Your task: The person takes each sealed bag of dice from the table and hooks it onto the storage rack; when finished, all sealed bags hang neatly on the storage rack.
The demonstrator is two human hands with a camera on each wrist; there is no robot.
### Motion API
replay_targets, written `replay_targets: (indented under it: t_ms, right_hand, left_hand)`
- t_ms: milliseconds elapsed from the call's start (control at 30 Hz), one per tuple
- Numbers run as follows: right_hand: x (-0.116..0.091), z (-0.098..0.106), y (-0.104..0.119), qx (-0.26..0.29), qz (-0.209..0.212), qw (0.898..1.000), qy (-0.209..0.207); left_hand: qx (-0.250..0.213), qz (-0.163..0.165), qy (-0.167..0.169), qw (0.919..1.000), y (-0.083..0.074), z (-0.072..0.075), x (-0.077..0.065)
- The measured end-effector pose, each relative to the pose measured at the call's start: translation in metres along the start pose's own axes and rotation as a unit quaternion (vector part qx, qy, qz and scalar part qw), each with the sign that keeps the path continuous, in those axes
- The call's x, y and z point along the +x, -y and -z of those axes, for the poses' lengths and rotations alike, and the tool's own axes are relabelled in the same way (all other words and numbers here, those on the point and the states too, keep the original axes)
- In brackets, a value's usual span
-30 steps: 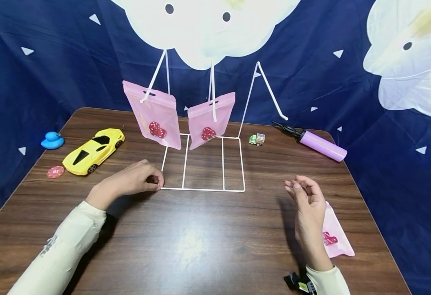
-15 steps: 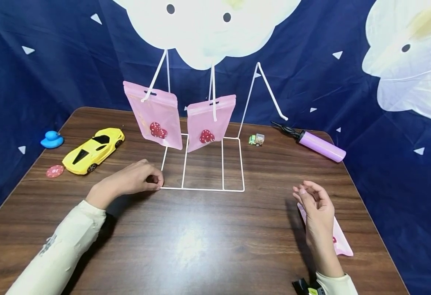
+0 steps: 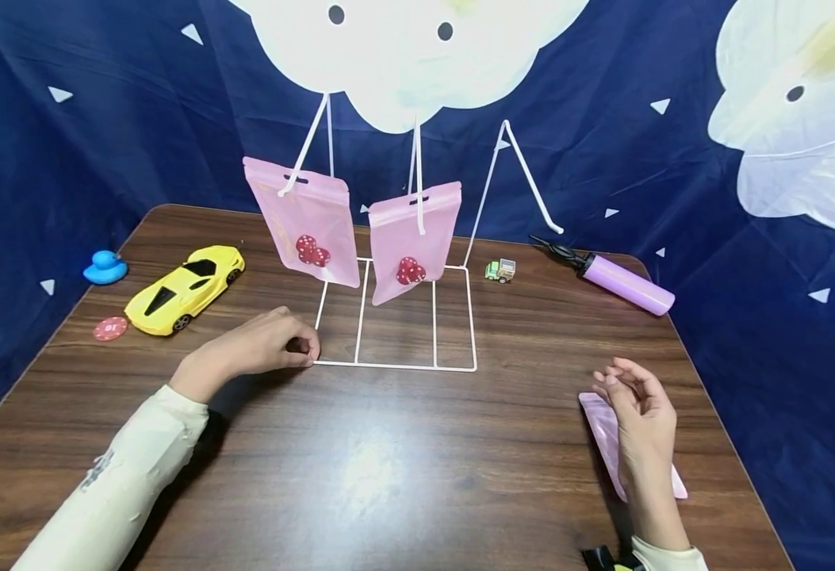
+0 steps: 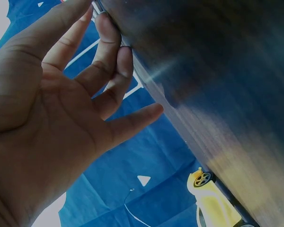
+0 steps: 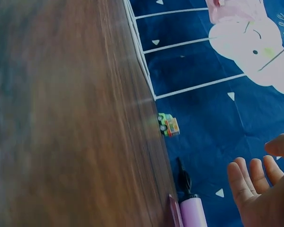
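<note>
My left hand (image 3: 267, 342) pinches the front left corner of a white wire rack (image 3: 396, 366) between thumb and forefinger; its little finger sticks out in the left wrist view. Two pink zip bags hang from the rack's hooks, a left bag (image 3: 303, 214) and a middle bag (image 3: 406, 226), each with red dice inside. The right hook (image 3: 531, 182) bears nothing. My right hand (image 3: 644, 420), fingers loosely bent and holding nothing, is over a third pink bag (image 3: 603, 436) lying on the table and hides part of it.
On the left are a yellow toy car (image 3: 185, 289), a blue rubber duck (image 3: 106, 268) and a red poker chip (image 3: 110, 328). A small toy truck (image 3: 500, 270) and a purple hand pump (image 3: 627, 284) lie back right. A dark blue cloth (image 3: 588, 63) hangs behind the table (image 3: 431, 476).
My right hand has moved right and slightly toward me, across the lying bag. The middle bag has swung a little on its hook. My left hand stays at the rack's corner.
</note>
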State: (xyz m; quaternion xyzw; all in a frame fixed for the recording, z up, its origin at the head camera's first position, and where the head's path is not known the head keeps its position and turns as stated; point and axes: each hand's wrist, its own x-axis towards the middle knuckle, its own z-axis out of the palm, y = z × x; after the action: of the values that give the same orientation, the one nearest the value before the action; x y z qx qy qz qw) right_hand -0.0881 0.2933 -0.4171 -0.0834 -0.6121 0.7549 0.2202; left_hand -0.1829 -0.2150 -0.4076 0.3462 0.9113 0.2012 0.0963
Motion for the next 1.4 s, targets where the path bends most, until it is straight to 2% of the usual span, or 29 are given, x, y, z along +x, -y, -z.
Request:
replay_targets:
  t_ms: [233,467,700,967,1200,1400]
  right_hand:
    - [0.000,0.012,0.003,0.004,-0.001,1.000,-0.005]
    - [0.001,0.026,0.003,-0.002,0.016,1.000,-0.003]
    - [-0.001,0.041,0.005,-0.041,0.004,0.999,-0.031]
    - [-0.004,0.056,0.009,-0.025,-0.005,0.998,-0.057]
    - [-0.005,0.073,0.013,-0.051,-0.024,0.996,-0.068]
    - [-0.005,0.090,0.016,-0.110,-0.046,0.990,-0.069]
  left_hand:
    - [-0.001,-0.002,-0.004,1.0000,-0.001,0.000,0.000]
    - [0.003,0.009,-0.009,0.9999,0.001,-0.001,-0.003]
    - [0.002,0.005,-0.002,1.0000,0.001,-0.001,-0.001]
    - [-0.001,-0.001,-0.005,1.0000,0.002,-0.003,0.002]
    - [-0.004,-0.006,-0.005,1.0000,0.003,-0.002,0.002]
    - [-0.003,-0.005,-0.005,1.0000,0.003,-0.001,0.001]
